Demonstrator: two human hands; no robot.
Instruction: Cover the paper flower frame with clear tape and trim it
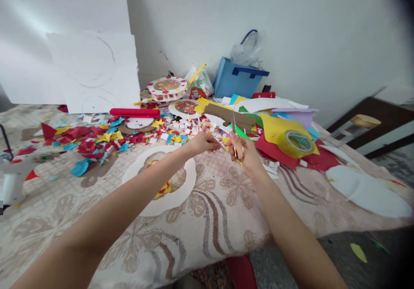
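Note:
My right hand (245,153) is closed around the gold handles of a pair of scissors (233,121), whose blades point up and away from me. Just left of it, my left hand (203,143) is closed in a pinch; what its fingertips hold, if anything, is too small to make out. Below my left forearm lies a white scalloped paper ring (184,196), with red and yellow paper flowers (165,188) inside it. Small white paper bits (191,126) lie scattered just beyond my hands.
Red, yellow and blue scraps (93,140) cover the table's left. At right are a tape roll (299,141) on coloured sheets and a white oval piece (368,190). Behind stand a decorated round paper piece (167,86), a blue bag (234,82) and a white board (97,73).

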